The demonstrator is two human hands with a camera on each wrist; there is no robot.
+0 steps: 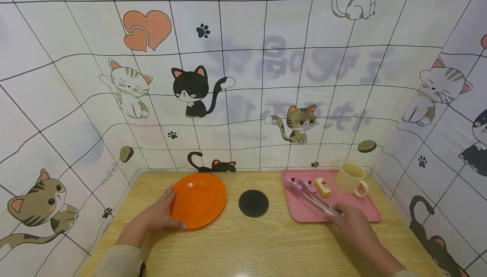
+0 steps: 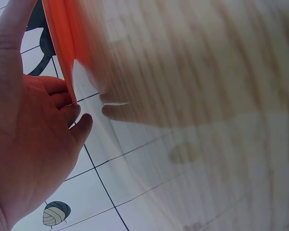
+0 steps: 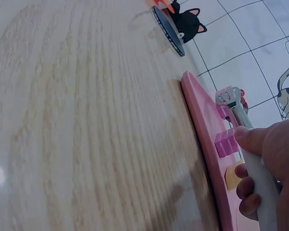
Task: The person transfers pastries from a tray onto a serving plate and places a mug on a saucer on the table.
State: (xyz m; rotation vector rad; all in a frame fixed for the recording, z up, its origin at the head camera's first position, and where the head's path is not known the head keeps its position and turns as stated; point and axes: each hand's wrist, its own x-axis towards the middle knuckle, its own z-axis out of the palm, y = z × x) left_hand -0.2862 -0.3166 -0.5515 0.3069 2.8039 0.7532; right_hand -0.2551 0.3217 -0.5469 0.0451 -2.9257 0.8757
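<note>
My left hand (image 1: 160,213) holds the left rim of an orange plate (image 1: 199,201), with the fingers along its far left edge and the thumb at the near edge. In the left wrist view, the fingers (image 2: 62,98) curl against the plate's rim (image 2: 62,53). My right hand (image 1: 354,226) grips metal tongs (image 1: 317,202) with pale handles over a pink tray (image 1: 304,215). The tong tips reach around the leftmost small pink cake (image 1: 293,180). Beside it sit another pink cake (image 1: 310,186) and a yellow one (image 1: 323,188), each with a red or orange topping.
A pale yellow mug (image 1: 349,179) stands at the tray's back right, its handle toward the near right. Between plate and tray lies a round black coaster (image 1: 253,203). A cat-patterned cloth (image 1: 243,74) hangs behind and beside the wooden table (image 1: 236,247).
</note>
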